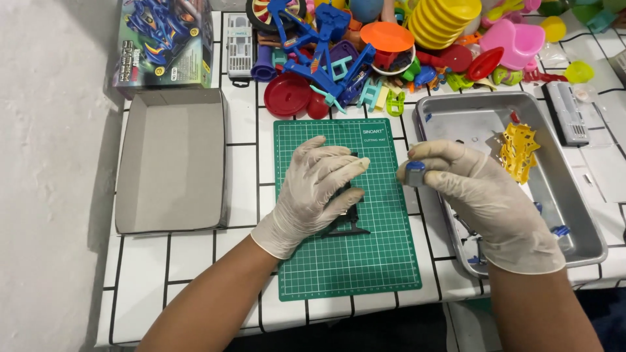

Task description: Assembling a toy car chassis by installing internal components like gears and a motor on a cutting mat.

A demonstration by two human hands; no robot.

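In the middle of the frame, on the green cutting mat [352, 261], the left hand [313, 189] has its fingers closed around a black plastic frame [349, 225]. It runs up and down the picture. The right hand [482, 195] pinches a small blue-grey part [415, 173]. Press the frame flat so it stays steady.

Both the left hand [317, 186] and the right hand [482, 195] wore thin, matt, wrinkled rubbery gloves. The cutting mat [385, 261] looked like matt green rubbery sheet. The tray [590, 221] was dull brushed metal. The box lid [173, 160] was plain grey cardboard. The heaped toy parts [391, 39] were glossy coloured plastic.
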